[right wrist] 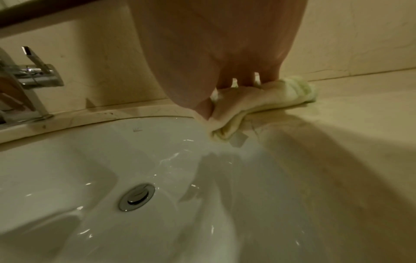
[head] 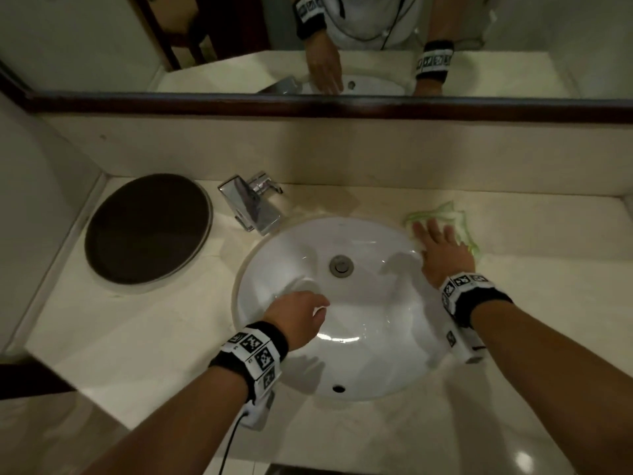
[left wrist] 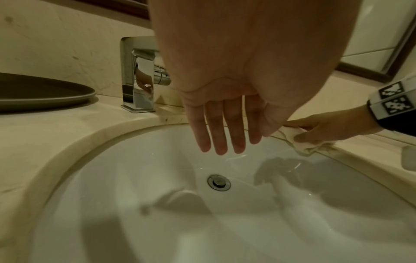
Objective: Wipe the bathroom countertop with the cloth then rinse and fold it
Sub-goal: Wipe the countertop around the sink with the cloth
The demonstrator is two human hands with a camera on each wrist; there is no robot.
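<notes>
Head view: right hand [head: 443, 250], fingers spread flat, presses the cloth [head: 459, 222] onto the countertop [head: 548, 255] beside the sink [head: 376, 337]. Left hand [head: 301, 311] hangs relaxed and empty over the basin. Faucet [head: 253, 204] and dark round tray [head: 147, 228] sit behind-left.

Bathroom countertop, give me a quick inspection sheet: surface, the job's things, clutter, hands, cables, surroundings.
Surface: pale stone countertop around a white sink; no water running that I can see.
Job's things: cloth, pale with green edging, bunched on the counter at the sink's right rim.
Clutter: dark round tray left of the faucet.
Hands: right hand presses on the cloth, fingers spread; left hand hangs over the basin, holding nothing.
Cables: black cable runs from the left wrist device.
Surroundings: mirror above the backsplash, dim lighting.
</notes>
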